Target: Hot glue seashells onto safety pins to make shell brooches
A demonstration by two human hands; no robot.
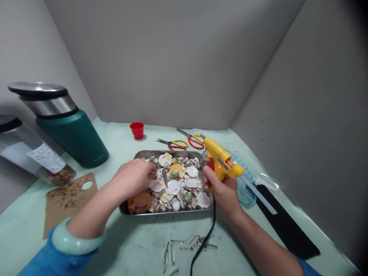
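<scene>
A metal tray (137,212) full of seashells (177,180) sits in the middle of the pale green table. My left hand (134,177) reaches into the tray's left side, fingers pinched on a long dark spiral shell (165,177). My right hand (221,191) is closed round the grip of a yellow hot glue gun (221,158) held over the tray's right edge, nozzle pointing away toward the back; its black cord (204,241) trails toward me. A glue stick (258,194) juts from the gun's rear.
Two red-and-yellow scissors (184,142) and a small red cup (137,130) lie behind the tray. A dark green steel-lidded flask (66,126), a clear jar (34,155) and a brown cardboard piece (66,199) are on the left. Metal clips (186,245) lie in front; a blue glass dish (245,189) and black strip (284,226) are on the right.
</scene>
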